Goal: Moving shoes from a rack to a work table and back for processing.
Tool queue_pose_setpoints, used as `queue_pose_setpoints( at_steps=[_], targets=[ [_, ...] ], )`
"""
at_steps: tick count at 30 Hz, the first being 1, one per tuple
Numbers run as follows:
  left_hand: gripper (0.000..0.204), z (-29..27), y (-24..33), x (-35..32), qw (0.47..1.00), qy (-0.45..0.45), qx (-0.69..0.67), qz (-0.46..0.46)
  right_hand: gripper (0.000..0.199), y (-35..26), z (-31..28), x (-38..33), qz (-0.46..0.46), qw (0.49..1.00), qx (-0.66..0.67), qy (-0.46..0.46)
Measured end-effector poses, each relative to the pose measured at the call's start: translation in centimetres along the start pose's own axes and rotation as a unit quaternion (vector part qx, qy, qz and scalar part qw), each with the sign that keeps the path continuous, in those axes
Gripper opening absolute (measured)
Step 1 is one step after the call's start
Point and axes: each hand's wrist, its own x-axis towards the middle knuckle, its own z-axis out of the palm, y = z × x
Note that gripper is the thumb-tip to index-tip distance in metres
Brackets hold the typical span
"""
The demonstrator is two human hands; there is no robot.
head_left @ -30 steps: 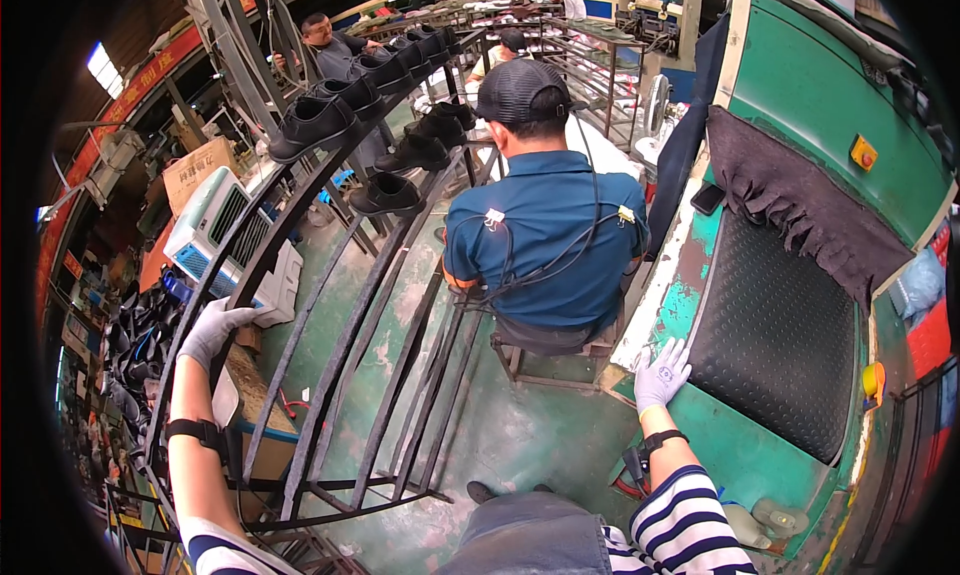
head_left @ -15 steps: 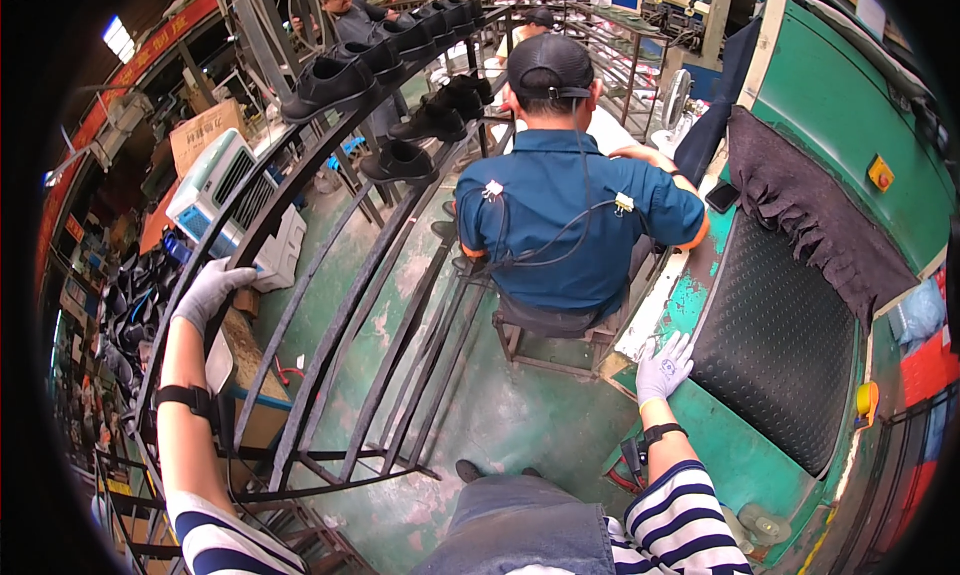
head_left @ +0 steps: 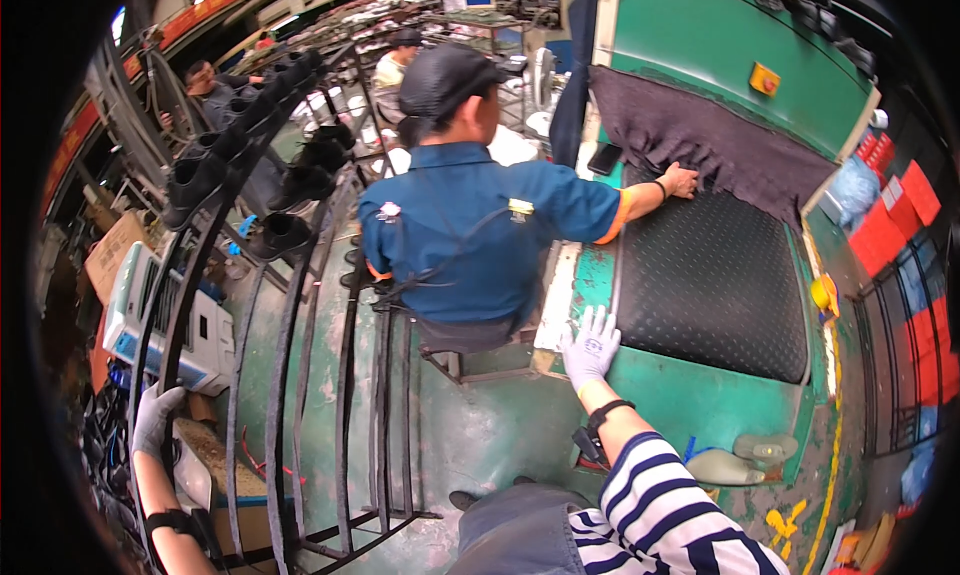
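My left hand (head_left: 155,420), in a pale glove, is closed round a dark metal rail of the shoe rack (head_left: 285,395) at the left. My right hand (head_left: 591,347), also gloved, lies with fingers stretched out on the green edge of the machine (head_left: 690,375). Just beyond it is the machine's black dimpled belt (head_left: 715,285). A seated co-worker (head_left: 455,235) in a blue shirt reaches a bare hand (head_left: 681,181) to the belt, by the hanging dark cloth (head_left: 720,145).
Black shoes (head_left: 280,237) stand on the rack's upper rails. A white air cooler (head_left: 165,320) is beyond the rack at left. A phone (head_left: 604,159) lies on the machine's ledge. Shoe lasts (head_left: 725,467) are low at the right. Another person (head_left: 215,90) stands at the far left.
The view has swung to the right. The co-worker has turned and stretched the right arm out to the belt. My left hand still grips the rack; my right stays flat on the machine edge.
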Motion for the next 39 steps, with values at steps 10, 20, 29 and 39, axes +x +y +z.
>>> queue_pose_setpoints(
  at_steps=[10,20,29,39],
  targets=[
    [0.029,0.0,-0.4,0.3,1.000,0.017,0.003,0.001,0.075,-0.4,-0.5,-0.2,0.000,1.000,0.008,-0.016],
    [0.022,0.9,0.7,-0.4,1.000,0.029,0.009,-0.004,0.072,-0.7,-0.6,-0.2,0.004,1.000,-0.004,-0.010],
    [0.028,1.7,2.1,-1.3,0.999,0.023,-0.029,0.007,0.071,-0.6,-0.3,-0.1,-0.005,1.000,-0.018,-0.004],
    [0.026,1.4,1.7,-0.9,1.000,0.027,0.010,-0.001,0.071,-0.3,0.1,0.0,-0.005,1.000,-0.016,-0.001]
  ],
)
